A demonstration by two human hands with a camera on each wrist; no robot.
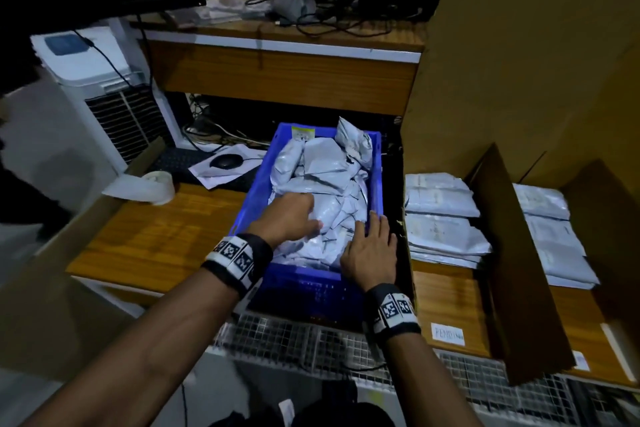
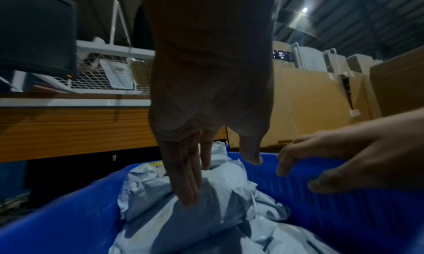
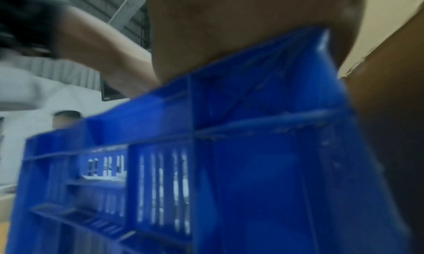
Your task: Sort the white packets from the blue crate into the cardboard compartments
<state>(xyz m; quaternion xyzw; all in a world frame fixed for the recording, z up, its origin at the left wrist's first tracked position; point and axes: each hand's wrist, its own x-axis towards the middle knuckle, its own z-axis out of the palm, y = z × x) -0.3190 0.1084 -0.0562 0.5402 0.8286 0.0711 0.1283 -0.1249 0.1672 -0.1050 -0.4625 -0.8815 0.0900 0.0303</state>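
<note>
Left hand presses packets; right hand grips blue crate rim

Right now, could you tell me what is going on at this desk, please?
A person is sorting white packets out of a blue crate. Their left hand rests on the pile, fingers straight; the right hand holds the crate's right rim. Stacks of packets already lie in the cardboard compartments to the right.
</note>
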